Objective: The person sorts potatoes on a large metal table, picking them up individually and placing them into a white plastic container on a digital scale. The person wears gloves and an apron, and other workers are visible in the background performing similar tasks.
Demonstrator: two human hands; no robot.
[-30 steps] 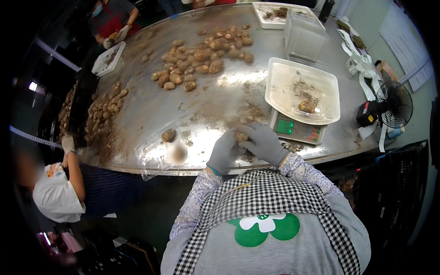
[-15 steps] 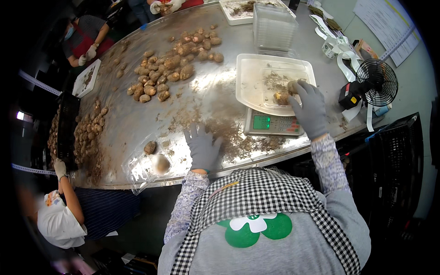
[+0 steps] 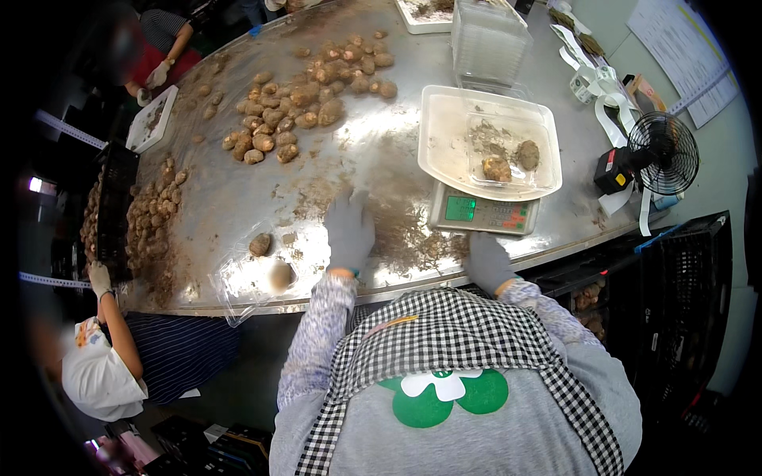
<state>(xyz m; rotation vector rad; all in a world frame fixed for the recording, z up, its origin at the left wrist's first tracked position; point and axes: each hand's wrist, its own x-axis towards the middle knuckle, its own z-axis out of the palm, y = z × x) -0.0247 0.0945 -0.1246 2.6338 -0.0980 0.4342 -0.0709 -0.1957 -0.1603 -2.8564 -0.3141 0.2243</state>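
Note:
Reaching onto the steel table, my gloved left hand (image 3: 349, 228) is open, fingers extended, left of the scale (image 3: 482, 213). Near the front edge, below the scale, my gloved right hand (image 3: 488, 260) has its fingers angled down and indistinct. A white tray (image 3: 432, 147) on the scale holds a clear container with loose debris, a yellowish-brown tuber (image 3: 497, 168) and a darker tuber (image 3: 528, 155). A single tuber (image 3: 259, 244) lies left of my left hand, beside crumpled clear plastic (image 3: 234, 285).
A tuber pile (image 3: 305, 95) covers the upper middle; another lines a black crate (image 3: 119, 222). Stacked containers (image 3: 488, 44), a fan (image 3: 663, 155) and label strips (image 3: 607, 111) stand right. Two co-workers (image 3: 103, 357) (image 3: 163, 44) are at the left.
The darker tuber, held in both hands, was set in the container by my right hand, which then drew back toward the front edge. My left hand moved forward and left.

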